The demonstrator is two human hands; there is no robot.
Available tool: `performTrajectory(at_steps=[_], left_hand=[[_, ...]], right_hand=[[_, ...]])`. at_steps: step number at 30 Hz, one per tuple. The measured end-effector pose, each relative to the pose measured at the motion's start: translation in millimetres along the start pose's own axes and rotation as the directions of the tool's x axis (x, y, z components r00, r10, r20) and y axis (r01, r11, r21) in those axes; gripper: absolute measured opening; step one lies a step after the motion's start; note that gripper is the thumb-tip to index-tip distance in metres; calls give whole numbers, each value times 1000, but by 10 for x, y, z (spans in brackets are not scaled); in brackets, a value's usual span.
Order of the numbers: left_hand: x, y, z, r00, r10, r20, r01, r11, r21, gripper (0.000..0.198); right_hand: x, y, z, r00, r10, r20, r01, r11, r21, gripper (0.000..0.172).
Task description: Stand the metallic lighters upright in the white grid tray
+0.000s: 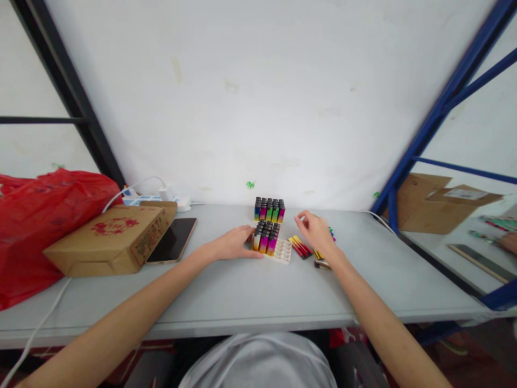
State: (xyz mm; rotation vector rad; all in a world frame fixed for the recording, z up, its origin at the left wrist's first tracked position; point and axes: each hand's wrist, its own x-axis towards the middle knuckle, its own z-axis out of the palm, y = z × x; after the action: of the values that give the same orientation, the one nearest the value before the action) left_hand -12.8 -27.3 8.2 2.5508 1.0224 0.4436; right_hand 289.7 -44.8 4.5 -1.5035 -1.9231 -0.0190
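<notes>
Several colourful lighters stand upright in a white tray with round slots, its right part bare. My left hand is at the tray's left side, fingers apart, thumb along the front edge and fingertips beside the lighters. Behind stands a second block of upright lighters. My right hand hovers right of the tray with its fingers bent together; whatever it may hold is too small to make out. Red and yellow lighters lie flat between the tray and my right hand, and more lie partly hidden under that hand.
At the left are a cardboard box, a red plastic bag, a dark phone and a white power strip. A blue frame stands at the right. Beyond it are another carton and part of a person's hand.
</notes>
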Motion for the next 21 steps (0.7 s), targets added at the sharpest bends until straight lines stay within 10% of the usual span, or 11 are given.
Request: performTrajectory(at_steps=[10, 21], left_hand=[[0, -3, 7, 999, 36, -28, -35, 998, 60, 61], [7, -21, 8, 999, 4, -34, -5, 1000, -29, 68]], right_hand=[[11, 570, 26, 963, 245, 112, -183, 899, -397, 21], [96, 270, 53, 984, 171, -59, -140, 925, 352, 40]])
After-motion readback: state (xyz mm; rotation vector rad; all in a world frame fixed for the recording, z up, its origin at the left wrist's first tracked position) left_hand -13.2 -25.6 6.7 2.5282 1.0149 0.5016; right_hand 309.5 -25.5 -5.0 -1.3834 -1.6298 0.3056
